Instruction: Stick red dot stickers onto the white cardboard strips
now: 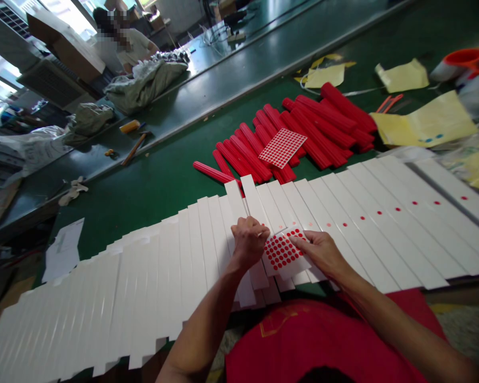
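Note:
My right hand (323, 252) pinches a sheet of round red stickers (283, 252) between thumb and fingers, low over the row of white boxes. Beside the sheet's left edge, my left hand (249, 242) is closed with its fingertips pressed together; anything in them is too small or hidden to make out. Both hands are above long, narrow white boxes (191, 250) laid side by side. Boxes to the right carry a single red dot (362, 218) each, while those on the left show plain tops.
Red ribbed tubes (319, 127) lie piled behind the boxes, with another sticker sheet (283, 148) on top. Yellow paper (427, 119) and orange-handled scissors (390, 103) lie at right. A white paper (64, 250) is at left. Across the bench, a person (133, 45) is near a sack (143, 85).

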`<act>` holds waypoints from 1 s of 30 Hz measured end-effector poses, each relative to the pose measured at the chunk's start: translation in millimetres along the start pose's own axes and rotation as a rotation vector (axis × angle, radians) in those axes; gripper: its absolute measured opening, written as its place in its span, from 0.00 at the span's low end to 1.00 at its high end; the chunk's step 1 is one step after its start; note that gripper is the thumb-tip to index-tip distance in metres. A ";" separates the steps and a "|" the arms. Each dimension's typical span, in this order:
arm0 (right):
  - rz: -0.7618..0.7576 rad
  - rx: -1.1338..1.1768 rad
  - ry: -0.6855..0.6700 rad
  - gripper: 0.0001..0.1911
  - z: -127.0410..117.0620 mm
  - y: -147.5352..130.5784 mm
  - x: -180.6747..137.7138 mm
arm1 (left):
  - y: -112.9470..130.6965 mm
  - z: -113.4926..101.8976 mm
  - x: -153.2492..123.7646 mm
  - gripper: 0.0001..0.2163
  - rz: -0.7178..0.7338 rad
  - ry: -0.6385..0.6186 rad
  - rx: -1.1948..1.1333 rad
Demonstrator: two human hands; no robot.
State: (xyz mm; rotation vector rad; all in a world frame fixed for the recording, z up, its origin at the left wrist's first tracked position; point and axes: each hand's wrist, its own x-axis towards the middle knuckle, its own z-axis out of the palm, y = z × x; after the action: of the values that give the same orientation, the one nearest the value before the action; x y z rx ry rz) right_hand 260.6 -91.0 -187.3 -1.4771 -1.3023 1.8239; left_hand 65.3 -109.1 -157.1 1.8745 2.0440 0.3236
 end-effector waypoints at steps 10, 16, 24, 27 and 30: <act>0.037 0.012 -0.034 0.20 11.3 -10.2 -6.0 | 1.0 -5.5 -8.6 0.03 -0.019 -0.075 -0.082; 0.027 -0.027 -0.023 0.20 16.4 -11.9 -6.9 | -7.4 -7.2 -16.5 0.05 -0.056 -0.057 -0.147; 0.023 -0.005 -0.001 0.20 19.9 -15.1 -8.7 | -35.8 -9.0 -13.5 0.05 -0.281 0.159 -0.057; 0.028 0.009 0.002 0.20 21.0 -17.2 -9.2 | -40.4 -5.3 -12.0 0.05 -0.300 0.179 -0.040; 0.022 0.022 0.005 0.19 22.1 -16.7 -9.5 | -38.1 -2.8 -13.7 0.05 -0.283 0.206 0.011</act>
State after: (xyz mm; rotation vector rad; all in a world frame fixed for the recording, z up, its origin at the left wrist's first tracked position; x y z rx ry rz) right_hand 239.8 -99.6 -168.5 -1.4891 -1.2649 1.8414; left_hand 30.2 -126.3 -168.2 1.5836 2.4144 0.4463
